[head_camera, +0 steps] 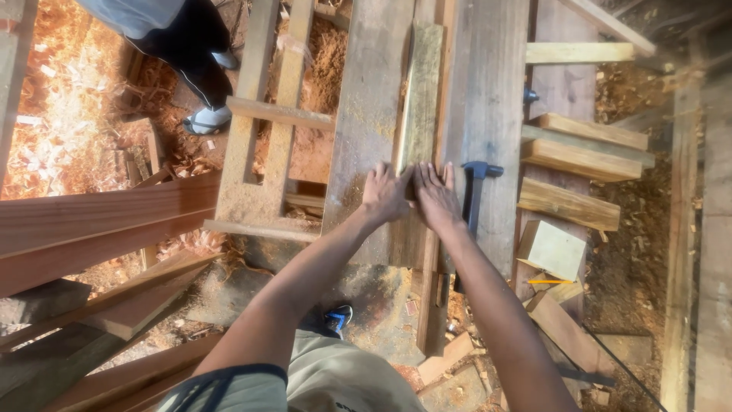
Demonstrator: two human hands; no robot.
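**Both palms pressing a wood strip flat on the workbench**

The left hand (385, 192) and the right hand (436, 195) lie side by side, fingers spread and flat, on the near end of a long, narrow, weathered greenish-grey wooden strip (421, 91). Neither hand pinches or curls round it; both simply press down. The strip lies lengthwise on the grey, sawdust-dusted plank workbench (366, 107), running away to the far end.

Just right of the right hand rests a hammer with a dark blue head and black handle (474, 191), untouched. Further right, pale wooden offcut blocks (568, 202) are stacked, with a yellow pencil (550, 282) near them. At far left another person's legs and pale shoe (206, 118) stand on orange sawdust.

The step in hand looks like seating or aligning the strip against the bench. A next move would call for one palm holding it steady.
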